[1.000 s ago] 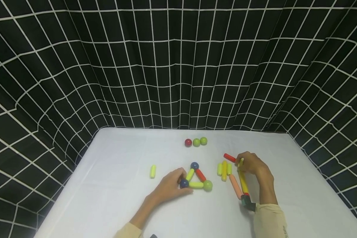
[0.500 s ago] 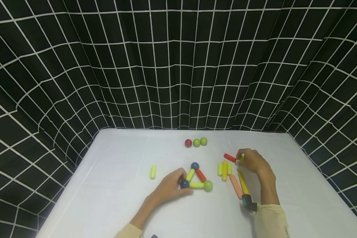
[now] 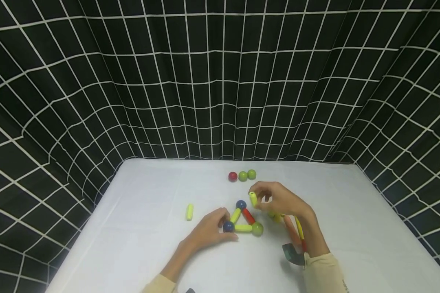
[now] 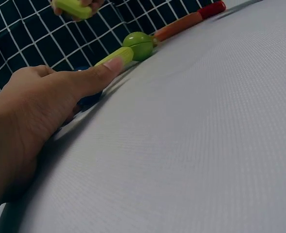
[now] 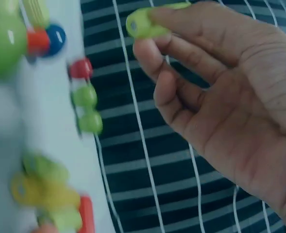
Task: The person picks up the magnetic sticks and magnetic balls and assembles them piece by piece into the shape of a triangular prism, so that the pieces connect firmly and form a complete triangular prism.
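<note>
Yellow-green for the held stick (image 3: 253, 199), tilted, raised above the white counter (image 3: 132, 228) and pinched between thumb and fingertips of the right hand (image 3: 280, 200), remaining fingers loosely bent. Position: about one o'clock from the middle of a triangle (image 3: 246, 213) of balls and sticks, near its far corner.

Left hand (image 3: 209, 228) at eight o'clock, curved around the near blue ball (image 3: 229, 226), forefinger on one side, thumb on the other. In the left wrist view, thumb tip over the bottom stick (image 4: 126, 54); contact hard to tell.

At the other corners, far blue ball (image 3: 241, 204) at twelve, green corner ball (image 3: 257, 228) at four. Between corners, red stick (image 3: 248, 217) at two, bottom stick at six, left stick (image 3: 235, 215) at ten.

Farther out at twelve, red ball (image 3: 232, 176) beside two green balls (image 3: 243, 176). At nine, well apart, lone yellow-green stick (image 3: 190, 212). Toward three, partly hidden by right hand and forearm, stick bundle (image 3: 276, 217), orange stick (image 3: 290, 228) and long yellow stick (image 3: 299, 228).
</note>
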